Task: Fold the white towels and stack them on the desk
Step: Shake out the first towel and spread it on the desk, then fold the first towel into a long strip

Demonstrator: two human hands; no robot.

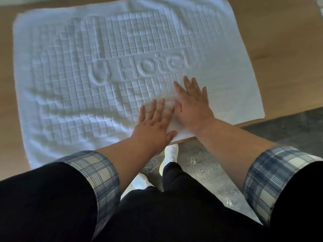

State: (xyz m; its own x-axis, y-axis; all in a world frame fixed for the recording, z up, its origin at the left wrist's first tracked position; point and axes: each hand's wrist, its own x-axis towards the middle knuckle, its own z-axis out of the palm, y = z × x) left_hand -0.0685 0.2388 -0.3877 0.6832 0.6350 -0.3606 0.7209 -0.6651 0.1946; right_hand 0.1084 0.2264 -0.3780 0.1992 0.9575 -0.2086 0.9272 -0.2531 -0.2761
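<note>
A white towel (73, 70) with a raised grid pattern and the embossed word "Hotel" lies spread out flat on the wooden desk (283, 49), covering most of it. Both of my hands rest palm down on the towel near its front edge. My left hand (153, 124) lies flat with fingers spread, its thumb at the towel's near edge. My right hand (192, 103) lies just right of it, fingers apart and pointing up-left toward the lettering. Neither hand grips anything. A few soft wrinkles run across the towel's left and lower parts.
The desk's front edge (185, 139) runs diagonally under my wrists. Below it lies a grey mottled floor (218, 165) with my feet in white shoes (170, 154). Bare wood shows at the desk's right side and far left.
</note>
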